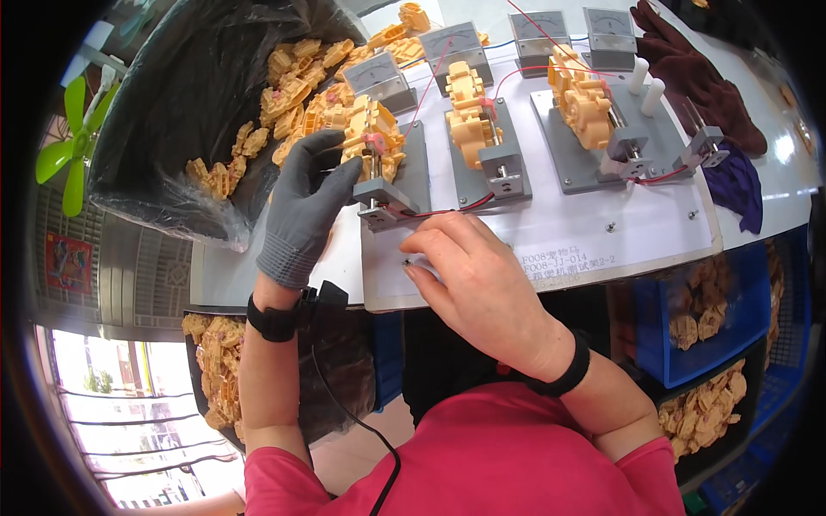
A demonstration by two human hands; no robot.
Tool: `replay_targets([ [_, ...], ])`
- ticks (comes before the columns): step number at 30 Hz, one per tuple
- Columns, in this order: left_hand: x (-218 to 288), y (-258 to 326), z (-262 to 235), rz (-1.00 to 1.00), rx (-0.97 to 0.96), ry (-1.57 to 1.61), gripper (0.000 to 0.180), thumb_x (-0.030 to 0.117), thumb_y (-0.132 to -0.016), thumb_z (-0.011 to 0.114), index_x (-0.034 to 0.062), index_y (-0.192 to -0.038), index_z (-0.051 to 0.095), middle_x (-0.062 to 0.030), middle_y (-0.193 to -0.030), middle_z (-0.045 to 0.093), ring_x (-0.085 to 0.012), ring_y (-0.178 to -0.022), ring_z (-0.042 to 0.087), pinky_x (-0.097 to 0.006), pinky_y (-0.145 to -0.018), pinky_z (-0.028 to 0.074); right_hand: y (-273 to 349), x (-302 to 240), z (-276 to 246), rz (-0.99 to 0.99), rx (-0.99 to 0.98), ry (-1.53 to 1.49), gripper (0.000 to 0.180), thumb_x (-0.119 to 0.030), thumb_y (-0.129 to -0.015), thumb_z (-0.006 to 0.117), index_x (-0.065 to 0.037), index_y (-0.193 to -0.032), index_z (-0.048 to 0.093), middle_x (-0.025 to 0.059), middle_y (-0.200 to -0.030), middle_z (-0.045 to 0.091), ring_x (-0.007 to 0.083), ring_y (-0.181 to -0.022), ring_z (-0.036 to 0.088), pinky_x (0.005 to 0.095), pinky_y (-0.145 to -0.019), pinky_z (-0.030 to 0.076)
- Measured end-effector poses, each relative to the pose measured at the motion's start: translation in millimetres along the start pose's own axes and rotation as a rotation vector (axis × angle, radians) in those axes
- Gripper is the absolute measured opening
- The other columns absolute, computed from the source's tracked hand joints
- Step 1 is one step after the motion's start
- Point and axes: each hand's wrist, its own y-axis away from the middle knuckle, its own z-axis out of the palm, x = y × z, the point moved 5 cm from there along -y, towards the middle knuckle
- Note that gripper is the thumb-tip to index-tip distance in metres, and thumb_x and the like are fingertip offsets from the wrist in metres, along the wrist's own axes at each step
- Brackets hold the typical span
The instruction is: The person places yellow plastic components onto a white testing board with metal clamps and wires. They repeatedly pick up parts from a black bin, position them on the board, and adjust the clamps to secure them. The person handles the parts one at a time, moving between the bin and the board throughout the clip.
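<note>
My left hand (305, 202), in a grey glove, has its thumb and fingertips closed on the side of a yellow plastic gearbox (372, 129). That gearbox sits on the leftmost grey test fixture (416, 168), against a metal pin clamp (379, 193). Bare and holding nothing, my right hand (473, 275) hovers over the front of the white board (551, 232), thumb and index finger apart. A second yellow gearbox (469, 116) stands on the middle fixture (508, 176). On the right fixture (559, 168) is a third gearbox (588, 112).
Several analog meters (452, 52) line the back, with red wires running to the fixtures. A black-lined bin (172, 112) holds loose yellow parts at left. Dark cloths (701, 86) lie at right. Below the table are a blue crate (714, 344) and more yellow parts (219, 370).
</note>
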Motion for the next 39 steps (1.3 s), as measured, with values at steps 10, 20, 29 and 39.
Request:
replay_targets([
  [10,-4,-2,-2,-0.026,-0.009,0.028,0.045,0.018,-0.091,0.072,-0.0010,-0.128,0.053,-0.0059,-0.110,0.058,-0.0087,-0.090,0.056,-0.024,-0.077,0.050,0,-1,-1,0.002,0.000,0.000,0.021,-0.003,-0.082,0.070,-0.002,-0.101,0.061,0.0127,-0.101,0.060,0.0324,-0.097,0.059,0.0404,-0.084,0.050],
  [20,-2,0,-1,-0.063,-0.008,0.068,0.043,0.019,-0.092,0.071,0.0001,-0.126,0.054,-0.0048,-0.105,0.060,-0.0090,-0.088,0.058,-0.024,-0.076,0.050,-1,-1,-1,0.007,-0.005,0.001,0.021,-0.004,-0.082,0.070,-0.002,-0.101,0.061,0.0128,-0.102,0.061,0.0326,-0.098,0.059,0.0405,-0.085,0.049],
  [29,0,1,-2,-0.066,0.011,0.023,0.050,0.023,-0.090,0.074,-0.0001,-0.129,0.053,-0.0073,-0.108,0.059,-0.0110,-0.092,0.059,-0.025,-0.077,0.052,0,-1,-1,0.010,-0.012,-0.013,0.021,-0.004,-0.082,0.069,-0.002,-0.102,0.061,0.0128,-0.103,0.061,0.0326,-0.098,0.059,0.0405,-0.086,0.049],
  [39,0,40,-23,0.001,0.190,-0.019,0.035,0.028,-0.103,0.052,0.0006,-0.124,0.056,-0.0056,-0.105,0.059,-0.0119,-0.092,0.058,-0.027,-0.082,0.049,0,1,-3,0.027,0.030,-0.031,0.019,-0.004,-0.083,0.070,-0.002,-0.101,0.062,0.0121,-0.102,0.061,0.0319,-0.098,0.059,0.0399,-0.086,0.049],
])
